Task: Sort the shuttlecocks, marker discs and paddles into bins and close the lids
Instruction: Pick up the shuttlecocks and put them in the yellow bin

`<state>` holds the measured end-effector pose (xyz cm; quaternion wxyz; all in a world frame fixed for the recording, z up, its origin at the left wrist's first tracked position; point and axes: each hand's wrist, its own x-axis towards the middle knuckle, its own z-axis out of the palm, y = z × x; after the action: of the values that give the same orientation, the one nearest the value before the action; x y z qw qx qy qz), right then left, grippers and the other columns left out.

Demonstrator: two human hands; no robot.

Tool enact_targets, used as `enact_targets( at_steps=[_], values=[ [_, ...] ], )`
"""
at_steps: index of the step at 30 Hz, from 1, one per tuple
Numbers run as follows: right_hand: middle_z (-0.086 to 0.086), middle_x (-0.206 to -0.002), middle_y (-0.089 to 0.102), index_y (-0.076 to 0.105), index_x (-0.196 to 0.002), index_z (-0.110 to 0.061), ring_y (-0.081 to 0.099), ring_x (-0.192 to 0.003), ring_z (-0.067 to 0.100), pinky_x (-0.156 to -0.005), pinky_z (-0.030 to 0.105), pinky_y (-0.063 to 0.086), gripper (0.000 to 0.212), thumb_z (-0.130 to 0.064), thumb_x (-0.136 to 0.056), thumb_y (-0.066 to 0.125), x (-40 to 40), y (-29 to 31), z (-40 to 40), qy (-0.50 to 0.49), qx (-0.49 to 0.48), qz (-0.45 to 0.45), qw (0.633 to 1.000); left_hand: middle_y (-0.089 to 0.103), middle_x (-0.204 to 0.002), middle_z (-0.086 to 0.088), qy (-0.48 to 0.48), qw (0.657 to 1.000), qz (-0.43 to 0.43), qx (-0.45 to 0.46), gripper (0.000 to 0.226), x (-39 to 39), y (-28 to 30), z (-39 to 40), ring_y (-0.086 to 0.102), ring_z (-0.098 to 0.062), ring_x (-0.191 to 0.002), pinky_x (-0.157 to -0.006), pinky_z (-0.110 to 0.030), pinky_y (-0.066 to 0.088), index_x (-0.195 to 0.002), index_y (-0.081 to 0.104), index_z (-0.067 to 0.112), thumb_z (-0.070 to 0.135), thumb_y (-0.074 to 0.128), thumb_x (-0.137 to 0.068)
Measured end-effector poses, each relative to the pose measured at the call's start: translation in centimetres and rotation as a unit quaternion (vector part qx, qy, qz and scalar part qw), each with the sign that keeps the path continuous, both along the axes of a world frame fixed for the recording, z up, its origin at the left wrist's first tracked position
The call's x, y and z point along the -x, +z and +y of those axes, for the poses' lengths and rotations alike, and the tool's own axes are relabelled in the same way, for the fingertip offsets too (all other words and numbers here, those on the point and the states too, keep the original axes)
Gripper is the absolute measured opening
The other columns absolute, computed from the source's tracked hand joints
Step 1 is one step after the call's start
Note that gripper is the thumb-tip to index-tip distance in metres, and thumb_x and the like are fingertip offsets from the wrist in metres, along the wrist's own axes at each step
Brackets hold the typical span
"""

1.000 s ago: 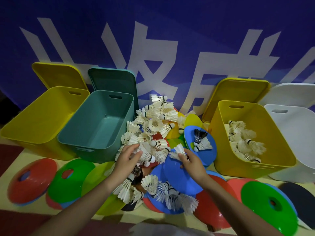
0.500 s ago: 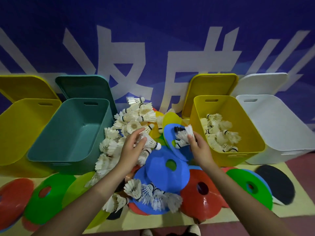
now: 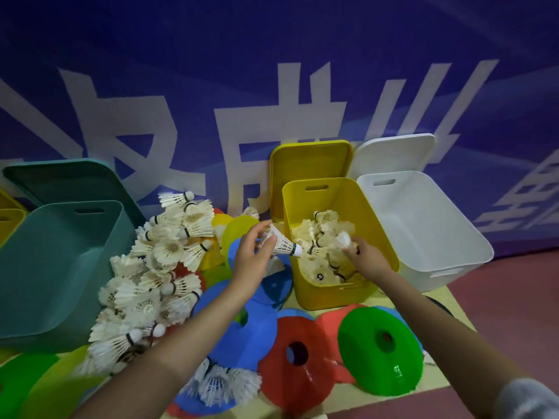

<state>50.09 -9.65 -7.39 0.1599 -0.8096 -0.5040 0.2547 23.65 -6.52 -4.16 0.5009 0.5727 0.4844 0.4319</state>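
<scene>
A heap of white feather shuttlecocks (image 3: 157, 267) lies over coloured marker discs between the bins. My left hand (image 3: 252, 255) grips a shuttlecock (image 3: 282, 244) beside the left wall of the yellow bin (image 3: 320, 294), cork pointing at the bin. My right hand (image 3: 367, 261) is inside that yellow bin, pinching a blurred shuttlecock (image 3: 344, 240) over the several shuttlecocks lying in it. Blue (image 3: 239, 337), red (image 3: 296, 367) and green (image 3: 381, 352) marker discs lie in front.
An open teal bin (image 3: 60, 267) stands left with its lid (image 3: 66, 179) leaning on the blue banner wall. An open white bin (image 3: 429, 231) stands right of the yellow one, lids (image 3: 311, 164) propped behind. Another yellow bin (image 3: 9, 216) is at the far left edge.
Both hands have moved right from the heap, each carrying a shuttlecock. The right hand now reaches into the yellow bin; the left is at its edge. The view has shifted right.
</scene>
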Motion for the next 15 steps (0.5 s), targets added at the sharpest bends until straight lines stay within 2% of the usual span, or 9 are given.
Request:
enact_targets(
  at_steps=[1, 3, 6, 8, 10, 13, 15],
  values=[
    [0.018, -0.122, 0.059, 0.036, -0.143, -0.013, 0.059, -0.103, 0.034, -0.068, 0.03, 0.039, 0.052, -0.038, -0.099, 0.046, -0.4, -0.2, 0.4, 0.03, 0.021, -0.011, 0.999, 0.056, -0.116, 0.002, 0.003, 1.0, 0.001, -0.004, 0.027, -0.7, 0.1, -0.1, 0.059, -0.009, -0.099, -0.075, -0.025, 0.055, -0.11, 0.054, 0.048, 0.026, 0.056, -0.095],
    [0.019, -0.125, 0.058, 0.035, -0.144, -0.013, 0.059, -0.099, 0.031, -0.063, 0.028, 0.037, 0.052, -0.036, -0.099, 0.047, -1.1, -0.8, 1.4, 0.073, 0.055, -0.03, 0.995, 0.057, -0.116, 0.003, 0.008, 1.0, 0.0, -0.006, 0.029, -1.9, 0.1, -0.1, 0.06, -0.011, -0.099, -0.073, -0.024, 0.055, -0.11, 0.053, 0.047, 0.024, 0.056, -0.095],
    [0.013, -0.13, 0.055, 0.041, -0.14, -0.018, 0.057, -0.109, 0.03, -0.075, 0.03, 0.045, 0.048, -0.039, -0.097, 0.047, -1.9, -1.7, 2.5, 0.126, 0.097, -0.102, 0.982, 0.058, -0.118, 0.001, 0.017, 1.0, 0.002, 0.0, 0.029, -3.4, -0.2, -0.1, 0.062, -0.015, -0.101, -0.077, -0.032, 0.058, -0.11, 0.054, 0.047, 0.022, 0.056, -0.095],
    [0.008, -0.123, 0.06, 0.049, -0.133, -0.02, 0.058, -0.107, 0.027, -0.079, 0.033, 0.049, 0.044, -0.042, -0.095, 0.045, -2.6, -1.7, 2.9, 0.152, 0.092, -0.139, 0.974, 0.06, -0.117, -0.001, 0.023, 1.0, -0.002, 0.004, 0.028, -4.4, -0.3, 0.2, 0.062, -0.017, -0.101, -0.079, -0.035, 0.058, -0.112, 0.055, 0.043, 0.021, 0.056, -0.095],
    [0.005, -0.116, 0.064, 0.052, -0.131, -0.022, 0.058, -0.106, 0.026, -0.078, 0.033, 0.049, 0.04, -0.041, -0.095, 0.045, -3.9, -1.1, 2.8, 0.153, 0.017, -0.145, 0.977, 0.061, -0.116, -0.001, 0.025, 1.0, 0.008, -0.003, 0.028, -5.4, -0.6, 0.7, 0.062, -0.018, -0.101, -0.08, -0.036, 0.057, -0.116, 0.056, 0.041, 0.023, 0.056, -0.095],
    [0.008, -0.126, 0.058, 0.053, -0.132, -0.018, 0.047, -0.121, 0.029, -0.092, 0.038, 0.042, 0.04, -0.031, -0.094, 0.051, -6.6, 0.0, 2.7, 0.126, -0.147, -0.197, 0.961, 0.058, -0.12, 0.002, 0.02, 0.999, 0.031, -0.006, 0.027, -7.3, -0.9, 1.8, 0.059, -0.016, -0.106, -0.088, -0.039, 0.054, -0.114, 0.054, 0.047, 0.029, 0.057, -0.094],
    [0.012, -0.134, 0.053, 0.048, -0.137, -0.014, 0.043, -0.126, 0.031, -0.096, 0.043, 0.04, 0.044, -0.025, -0.094, 0.05, -8.2, 0.1, 2.9, 0.06, -0.179, -0.199, 0.962, 0.055, -0.124, 0.002, 0.0, 0.999, 0.043, 0.011, 0.026, -9.0, -1.1, 2.5, 0.056, -0.014, -0.111, -0.093, -0.04, 0.051, -0.115, 0.053, 0.049, 0.035, 0.056, -0.093]
  ],
)
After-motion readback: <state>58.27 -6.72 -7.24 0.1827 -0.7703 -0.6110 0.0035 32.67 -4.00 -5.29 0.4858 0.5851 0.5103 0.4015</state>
